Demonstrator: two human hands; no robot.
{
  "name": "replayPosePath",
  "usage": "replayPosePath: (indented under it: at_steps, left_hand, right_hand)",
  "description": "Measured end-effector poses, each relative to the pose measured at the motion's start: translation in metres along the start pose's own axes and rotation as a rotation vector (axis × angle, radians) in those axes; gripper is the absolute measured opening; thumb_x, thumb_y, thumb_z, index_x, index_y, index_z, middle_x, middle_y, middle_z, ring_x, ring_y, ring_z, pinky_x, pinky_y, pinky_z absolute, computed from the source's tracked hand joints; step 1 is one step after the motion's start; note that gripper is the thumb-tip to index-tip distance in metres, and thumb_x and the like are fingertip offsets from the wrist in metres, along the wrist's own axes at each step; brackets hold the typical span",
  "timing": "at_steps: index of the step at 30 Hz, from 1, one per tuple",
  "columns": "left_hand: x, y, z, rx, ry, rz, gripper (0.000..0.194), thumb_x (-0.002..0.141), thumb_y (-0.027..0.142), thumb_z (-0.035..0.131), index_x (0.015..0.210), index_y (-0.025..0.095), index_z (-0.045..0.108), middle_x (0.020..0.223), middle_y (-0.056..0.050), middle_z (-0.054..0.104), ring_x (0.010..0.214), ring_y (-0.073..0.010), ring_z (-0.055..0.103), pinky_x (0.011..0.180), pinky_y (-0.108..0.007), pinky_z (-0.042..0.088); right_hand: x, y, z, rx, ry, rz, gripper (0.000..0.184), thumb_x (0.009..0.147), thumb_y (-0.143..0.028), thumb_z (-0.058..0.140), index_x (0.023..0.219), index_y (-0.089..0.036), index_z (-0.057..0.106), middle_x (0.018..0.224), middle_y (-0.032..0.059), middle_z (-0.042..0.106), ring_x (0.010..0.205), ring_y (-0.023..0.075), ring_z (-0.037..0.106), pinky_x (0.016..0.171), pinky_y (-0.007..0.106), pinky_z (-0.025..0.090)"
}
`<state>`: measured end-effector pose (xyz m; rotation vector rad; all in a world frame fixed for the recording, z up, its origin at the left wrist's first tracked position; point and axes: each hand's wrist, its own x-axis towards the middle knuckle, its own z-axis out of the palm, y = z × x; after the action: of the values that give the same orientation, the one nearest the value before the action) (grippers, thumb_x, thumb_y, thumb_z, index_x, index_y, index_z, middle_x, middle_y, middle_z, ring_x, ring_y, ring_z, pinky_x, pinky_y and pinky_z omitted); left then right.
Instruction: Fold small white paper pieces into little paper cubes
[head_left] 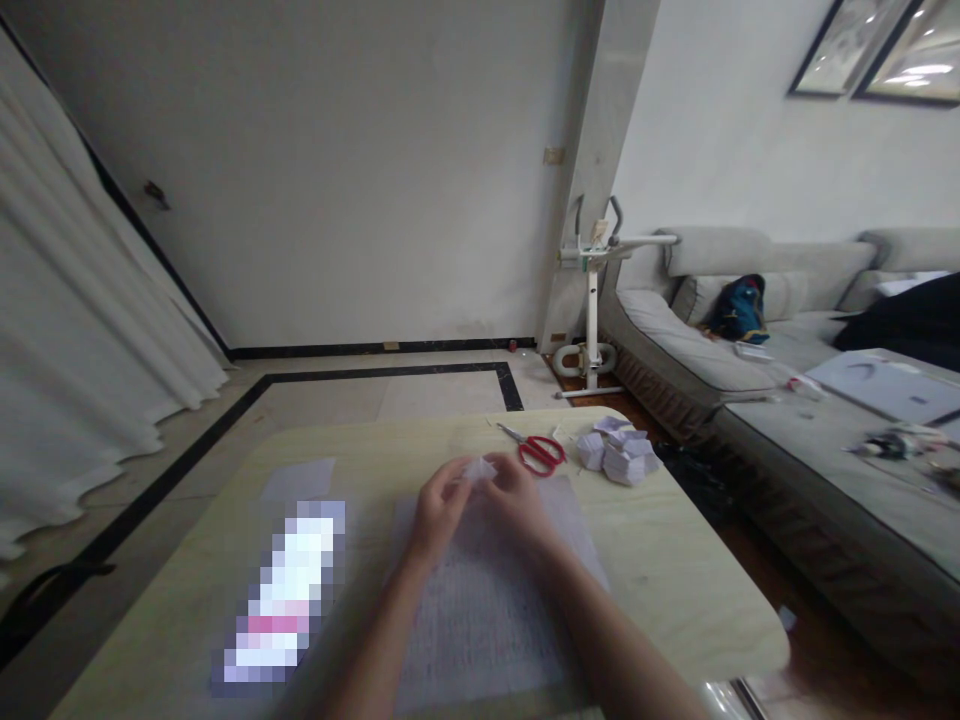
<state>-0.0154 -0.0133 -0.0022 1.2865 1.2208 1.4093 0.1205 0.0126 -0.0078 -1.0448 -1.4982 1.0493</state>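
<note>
Between both hands is a small folded piece of white paper (480, 468), its pointed top showing above the fingers. My left hand (442, 495) is closed on its left side, and my right hand (517, 492) grips it from the right. Parts of the fingers are hidden. Beneath the forearms lies a large printed sheet (480, 620) on the table. Just beyond my right hand rest scissors with red handles (541, 456), blades pointing to the far left. Further right sits a cluster of folded white paper pieces (619, 452).
The pale wooden table (675, 580) has rounded corners. A blank paper piece (300, 480) and a blurred-out bright rectangular object (289, 590) lie at the left. A grey sofa (675, 345) stands right, an exercise machine (592, 310) behind, a white curtain (82, 300) left.
</note>
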Motion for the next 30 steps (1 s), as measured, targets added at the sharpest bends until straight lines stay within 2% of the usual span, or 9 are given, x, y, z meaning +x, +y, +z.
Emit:
replayPosePath:
  at_steps: [6,9,13,15,18,24,27,30]
  left_hand:
    - [-0.0006,0.0023,-0.0006,-0.018,-0.030,-0.026,0.037,0.075,0.035,0.063,0.106,0.014,0.062,0.101,-0.010,0.069,0.089,-0.0216,0.066,0.077,-0.030,0.052]
    - [-0.0010,0.0012,-0.0013,0.000,-0.036,-0.025,0.036,0.076,0.034,0.062,0.106,0.014,0.062,0.101,-0.009,0.068,0.088,-0.0204,0.066,0.076,-0.029,0.052]
    - [-0.0005,-0.0003,-0.0007,0.006,-0.006,-0.068,0.047,0.073,0.036,0.065,0.115,0.015,0.057,0.103,-0.010,0.066,0.087,-0.0201,0.066,0.073,-0.028,0.053]
    - [-0.0001,0.0000,0.0001,0.008,-0.035,-0.096,0.046,0.073,0.038,0.066,0.112,0.014,0.058,0.095,-0.009,0.068,0.081,-0.0198,0.067,0.070,-0.028,0.053]
    - [0.0002,0.0011,0.0008,0.057,-0.060,-0.101,0.035,0.074,0.039,0.064,0.096,0.012,0.063,0.078,-0.006,0.069,0.073,-0.0199,0.067,0.066,-0.028,0.053]
    - [-0.0002,-0.0012,-0.0009,0.217,0.021,-0.015,0.027,0.075,0.041,0.061,0.084,0.015,0.062,0.070,-0.004,0.067,0.065,-0.0183,0.066,0.059,-0.025,0.050]
    - [-0.0001,-0.0026,-0.0018,0.277,0.054,0.016,0.026,0.075,0.041,0.061,0.083,0.016,0.062,0.068,-0.003,0.066,0.062,-0.0173,0.065,0.057,-0.024,0.049]
    - [0.0003,-0.0021,-0.0014,0.245,0.092,0.017,0.027,0.076,0.041,0.060,0.087,0.016,0.061,0.070,-0.002,0.065,0.057,-0.0146,0.062,0.053,-0.023,0.047]
  right_hand:
    - [-0.0020,-0.0092,-0.0019,-0.069,-0.052,-0.014,0.021,0.073,-0.021,0.061,0.093,-0.018,0.060,0.082,0.0020,0.063,0.070,0.0144,0.056,0.060,0.024,0.044]
    - [-0.0023,-0.0093,-0.0006,-0.110,-0.027,-0.018,0.019,0.073,-0.021,0.060,0.092,-0.018,0.061,0.080,0.0015,0.062,0.068,0.0144,0.055,0.059,0.024,0.043]
    - [-0.0014,-0.0069,0.0005,-0.080,0.017,0.007,0.018,0.071,-0.020,0.059,0.089,-0.019,0.058,0.077,0.0007,0.060,0.067,0.0145,0.054,0.059,0.025,0.043]
    - [-0.0005,-0.0052,-0.0001,-0.043,0.023,0.015,0.015,0.071,-0.019,0.057,0.086,-0.018,0.057,0.075,0.0002,0.059,0.067,0.0144,0.054,0.060,0.024,0.043]
    - [0.0004,-0.0037,-0.0015,-0.012,0.022,-0.007,0.009,0.072,-0.018,0.054,0.081,-0.017,0.055,0.074,-0.0001,0.057,0.068,0.0142,0.054,0.061,0.024,0.044]
    - [-0.0014,-0.0070,-0.0015,-0.044,0.019,-0.023,0.004,0.075,-0.021,0.054,0.075,-0.017,0.054,0.070,-0.0002,0.057,0.065,0.0139,0.052,0.057,0.024,0.043]
    - [-0.0024,-0.0078,-0.0010,-0.026,0.014,-0.025,0.009,0.079,-0.025,0.052,0.077,-0.017,0.055,0.070,0.0005,0.057,0.063,0.0139,0.053,0.054,0.024,0.043]
    - [-0.0029,-0.0082,-0.0015,-0.084,0.041,-0.086,0.010,0.080,-0.025,0.054,0.082,-0.017,0.060,0.071,0.0018,0.060,0.061,0.0140,0.054,0.056,0.025,0.044]
